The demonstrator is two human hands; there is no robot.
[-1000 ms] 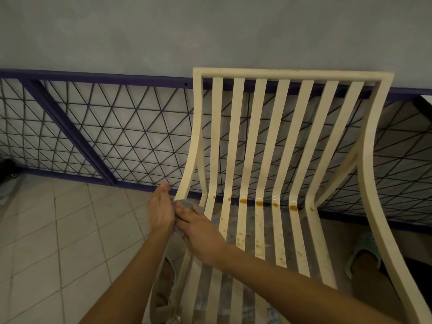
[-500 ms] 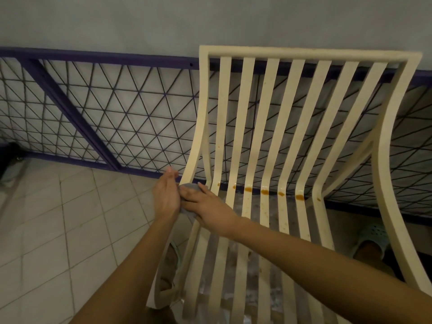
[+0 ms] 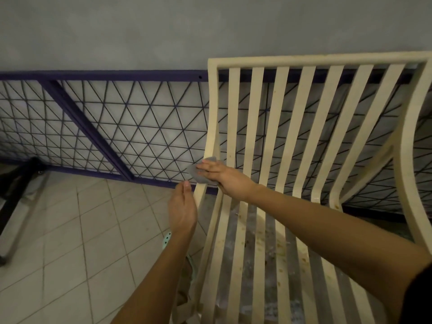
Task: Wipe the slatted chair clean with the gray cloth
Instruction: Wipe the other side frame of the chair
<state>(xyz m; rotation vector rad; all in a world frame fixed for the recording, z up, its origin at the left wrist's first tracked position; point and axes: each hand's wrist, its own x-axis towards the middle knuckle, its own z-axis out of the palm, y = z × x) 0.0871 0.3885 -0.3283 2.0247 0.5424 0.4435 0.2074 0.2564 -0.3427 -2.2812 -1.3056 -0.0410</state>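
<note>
The cream slatted chair (image 3: 254, 113) fills the right half of the head view, with brown specks on its seat slats (image 3: 259, 239). My right hand (image 3: 224, 176) presses the gray cloth (image 3: 196, 174) flat against the chair's left side rail, where the back curves into the seat. Its fingers lie straight over the cloth and the thumb is hidden. My left hand (image 3: 182, 209) hangs just below and left of the cloth, beside the rail. That hand's fingers are straight and hold nothing.
A purple-framed wire mesh fence (image 3: 117, 127) runs along the gray wall behind the chair. Pale floor tiles (image 3: 70, 230) spread to the left. A mint green sandal (image 3: 166, 239) shows under my left wrist. A dark frame (image 3: 16, 178) stands at far left.
My left hand has come off the cloth and dropped below it. My right hand slid the cloth a little up the left rail. The view has shifted left.
</note>
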